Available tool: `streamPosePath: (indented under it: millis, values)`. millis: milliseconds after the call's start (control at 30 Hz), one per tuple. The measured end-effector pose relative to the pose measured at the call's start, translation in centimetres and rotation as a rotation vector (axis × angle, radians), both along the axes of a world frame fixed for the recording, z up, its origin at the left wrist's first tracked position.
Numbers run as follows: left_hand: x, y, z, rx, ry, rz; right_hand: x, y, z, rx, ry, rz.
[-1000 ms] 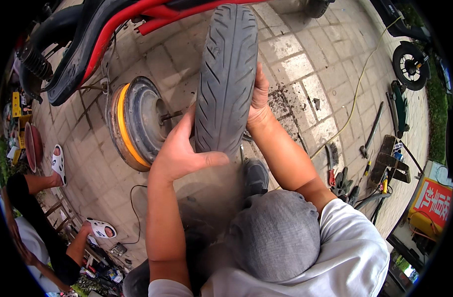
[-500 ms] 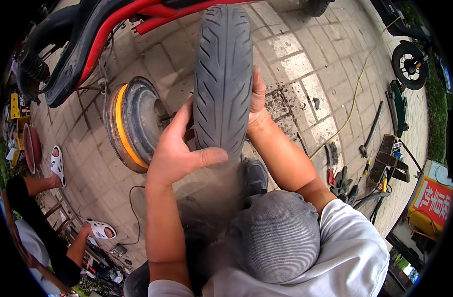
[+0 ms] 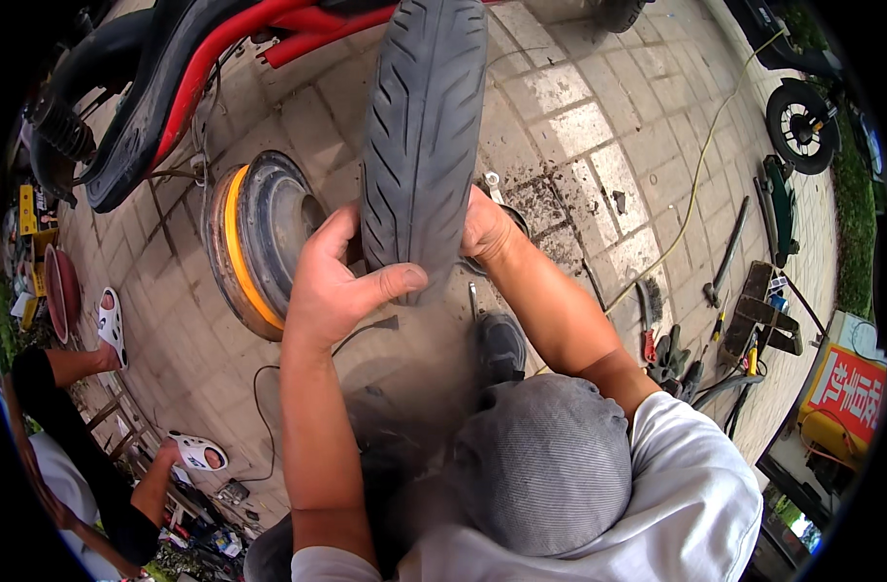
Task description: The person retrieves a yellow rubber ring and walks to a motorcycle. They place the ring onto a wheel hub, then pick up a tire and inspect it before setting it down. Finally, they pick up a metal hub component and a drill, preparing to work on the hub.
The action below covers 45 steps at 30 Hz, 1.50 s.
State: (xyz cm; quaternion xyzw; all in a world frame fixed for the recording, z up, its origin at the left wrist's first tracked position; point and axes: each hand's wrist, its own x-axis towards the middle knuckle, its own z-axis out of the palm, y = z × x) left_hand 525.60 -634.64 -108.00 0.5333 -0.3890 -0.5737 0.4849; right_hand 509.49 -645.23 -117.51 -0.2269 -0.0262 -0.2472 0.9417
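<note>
A black rubber tyre [image 3: 419,145] stands upright in front of me, its grooved tread facing me and its top cut off by the picture's edge. My left hand [image 3: 338,286] grips its lower left side, with the thumb across the tread. On the opposite side my right hand [image 3: 486,225] holds the tyre, most of its fingers hidden behind the sidewall. A dark metal wheel rim with an orange band [image 3: 276,225] rests on the paving, left of the tyre. Behind my right wrist, a wrench end [image 3: 492,179] and part of a round dark object show.
A red and black scooter frame [image 3: 186,107] spans the upper left. Dirt crumbs [image 3: 540,206] lie right of the tyre. Farther right are a wire brush [image 3: 649,315], gloves [image 3: 670,357] and a yellow cord [image 3: 691,218]. Another person's feet in white clogs [image 3: 112,328] are at left.
The tyre has shifted up and slightly left, leaning a little. My right hand has slid down its side, uncovering the wrench end and a thin metal tool on the ground.
</note>
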Motion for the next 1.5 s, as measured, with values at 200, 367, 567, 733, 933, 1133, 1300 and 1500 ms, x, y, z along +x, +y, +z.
streamPosePath:
  millis: [200,367,567,733,933,1133,1300,1500]
  values:
    - [-0.5,0.8,1.5,-0.102,-0.203,-0.100,0.5,-0.1,2.8,0.385,-0.299,-0.095]
    - [-0.1,0.8,1.8,0.065,-0.054,-0.101,1.0,-0.8,3.9,0.349,-0.086,-0.292]
    - [0.2,1.0,1.5,0.052,-0.058,-0.102,1.6,-1.2,1.7,0.357,-0.368,-0.129]
    - [0.0,0.9,1.7,0.060,-0.014,-0.075,1.4,-1.2,2.1,0.378,-0.303,-0.142]
    - [-0.5,1.1,1.6,0.054,0.006,-0.068,1.3,-0.9,1.8,0.389,-0.367,-0.108]
    - [-0.3,0.9,1.5,0.011,-0.004,-0.046,1.2,-0.9,2.7,0.435,-0.234,-0.121]
    - [-1.0,-0.1,1.7,-0.108,0.080,0.080,0.5,0.0,1.7,0.018,-0.091,-0.040]
    - [-0.9,-0.3,1.7,-0.147,0.163,0.122,0.4,0.5,3.3,0.053,-0.046,-0.076]
